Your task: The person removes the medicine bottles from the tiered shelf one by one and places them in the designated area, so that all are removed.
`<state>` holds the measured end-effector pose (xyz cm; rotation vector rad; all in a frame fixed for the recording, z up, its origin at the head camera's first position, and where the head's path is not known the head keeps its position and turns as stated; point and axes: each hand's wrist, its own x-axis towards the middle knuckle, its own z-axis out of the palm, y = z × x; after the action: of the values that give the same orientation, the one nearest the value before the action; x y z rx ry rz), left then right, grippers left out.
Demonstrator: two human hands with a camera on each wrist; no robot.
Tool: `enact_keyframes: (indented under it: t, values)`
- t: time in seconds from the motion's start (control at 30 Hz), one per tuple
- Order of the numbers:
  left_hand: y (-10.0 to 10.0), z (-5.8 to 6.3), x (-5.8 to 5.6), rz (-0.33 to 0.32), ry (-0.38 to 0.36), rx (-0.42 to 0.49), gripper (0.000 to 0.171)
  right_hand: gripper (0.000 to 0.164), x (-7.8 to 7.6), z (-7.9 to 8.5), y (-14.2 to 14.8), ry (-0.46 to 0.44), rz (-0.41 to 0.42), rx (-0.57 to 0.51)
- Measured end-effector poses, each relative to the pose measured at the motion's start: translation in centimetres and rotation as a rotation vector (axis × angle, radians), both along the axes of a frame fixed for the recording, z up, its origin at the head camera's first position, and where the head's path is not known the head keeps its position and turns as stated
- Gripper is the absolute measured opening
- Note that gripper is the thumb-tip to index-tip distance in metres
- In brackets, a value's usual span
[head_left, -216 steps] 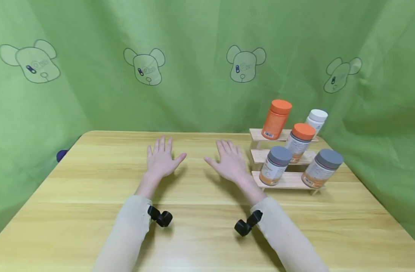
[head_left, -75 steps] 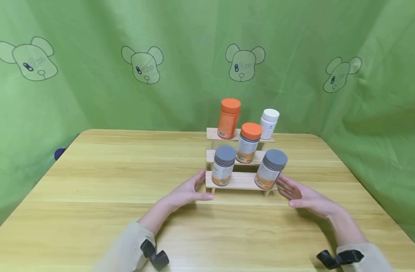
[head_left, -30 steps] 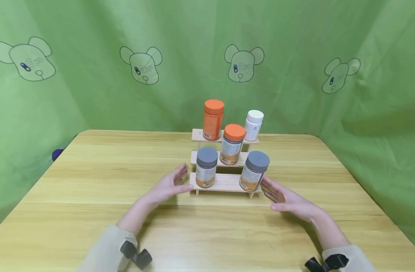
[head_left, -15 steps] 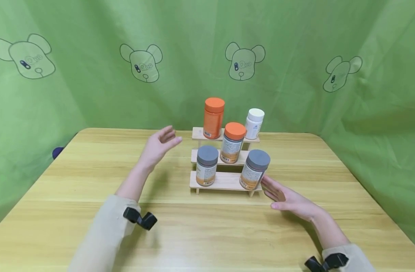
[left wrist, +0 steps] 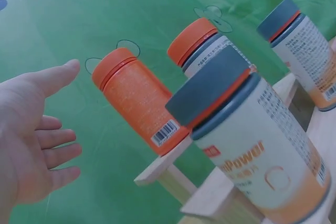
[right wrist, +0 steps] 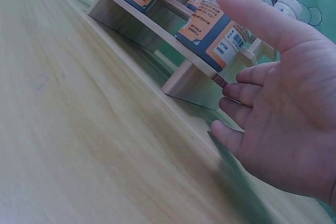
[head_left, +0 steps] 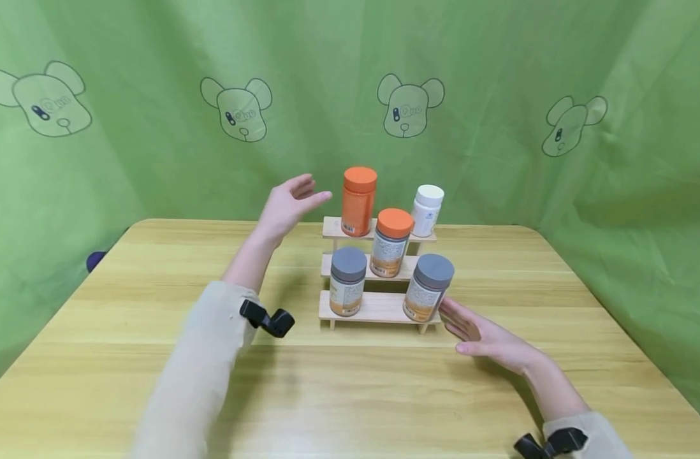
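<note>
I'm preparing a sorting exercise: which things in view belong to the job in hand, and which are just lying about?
Probably the job:
left hand, near orange bottle
right hand, at wooden rack
white bottle
orange-lidded bottle on middle tier
two grey-lidded bottles

Probably incidental:
green curtain
purple object
table

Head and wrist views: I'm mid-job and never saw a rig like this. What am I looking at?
No machine: the left grip and right grip are a person's bare hands. The head view is from a head-worn camera looking down; each wrist view is from a small black camera on that wrist. On the table stands a three-step wooden rack: an orange bottle and white bottle on top, an orange-lidded bottle in the middle, two grey-lidded bottles at the bottom. The left grip hovers beside the orange bottle, the right grip by the rack's right end. Neither holds anything.
</note>
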<state>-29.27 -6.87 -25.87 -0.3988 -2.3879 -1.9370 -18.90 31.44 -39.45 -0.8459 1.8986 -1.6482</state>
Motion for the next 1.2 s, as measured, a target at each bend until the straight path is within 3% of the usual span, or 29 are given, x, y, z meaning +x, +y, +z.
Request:
enact_keyframes:
  t: [0.33,0.7,1.2]
  values:
    - [3.1,1.1,-1.6,0.001,0.003,-0.082,0.079,0.084,0.1,0.0,0.1,0.009,0.02,-0.035]
    - [6.0,0.8,-1.6,-0.018,0.025,-0.108,0.078,0.083,0.3,0.0,0.3,0.008,0.056,-0.073]
    - [7.2,0.9,-1.4,0.079,0.044,-0.133,0.062,0.085,0.4,0.0,0.1,0.004,0.022,-0.031]
